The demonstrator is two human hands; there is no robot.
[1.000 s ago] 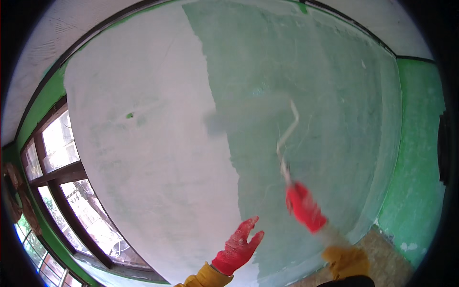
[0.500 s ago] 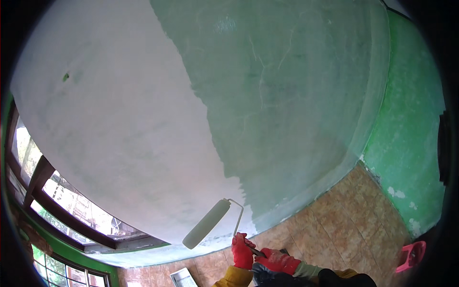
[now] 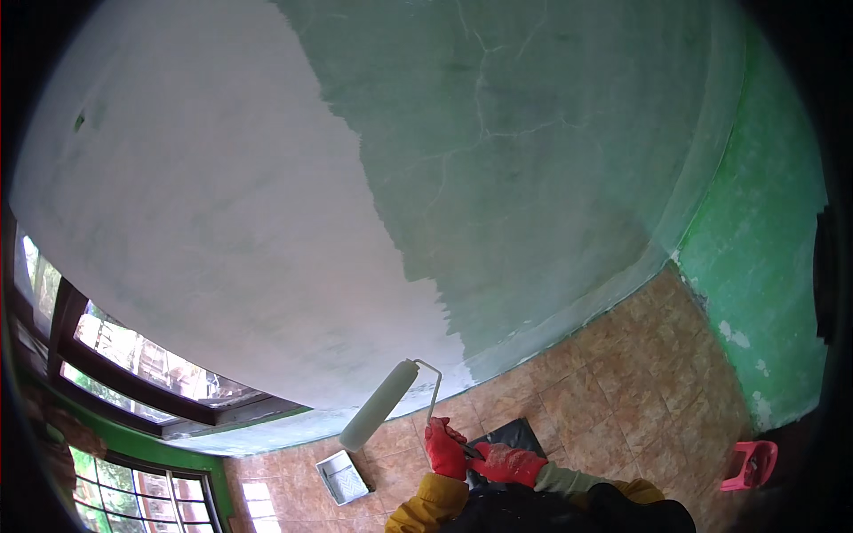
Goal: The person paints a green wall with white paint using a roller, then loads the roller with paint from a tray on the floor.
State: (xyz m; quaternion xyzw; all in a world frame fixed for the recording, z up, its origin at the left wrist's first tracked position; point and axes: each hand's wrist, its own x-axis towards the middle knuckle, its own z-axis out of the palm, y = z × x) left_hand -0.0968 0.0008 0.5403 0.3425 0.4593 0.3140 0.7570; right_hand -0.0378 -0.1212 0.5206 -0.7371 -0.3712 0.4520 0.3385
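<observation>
The roller [image 3: 378,405] hung low against the wall [image 3: 222,231], above the tray [image 3: 342,476] on the tiled floor [image 3: 622,391]. Both gloved hands, left [image 3: 444,449] and right [image 3: 506,464], were closed on its handle, touching each other.

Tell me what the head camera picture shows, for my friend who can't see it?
Two hands in red gloves, left hand and right hand, grip a paint roller low against a wall that is white on the left and pale green on the right. A small paint tray sits on the brown tiled floor.
</observation>
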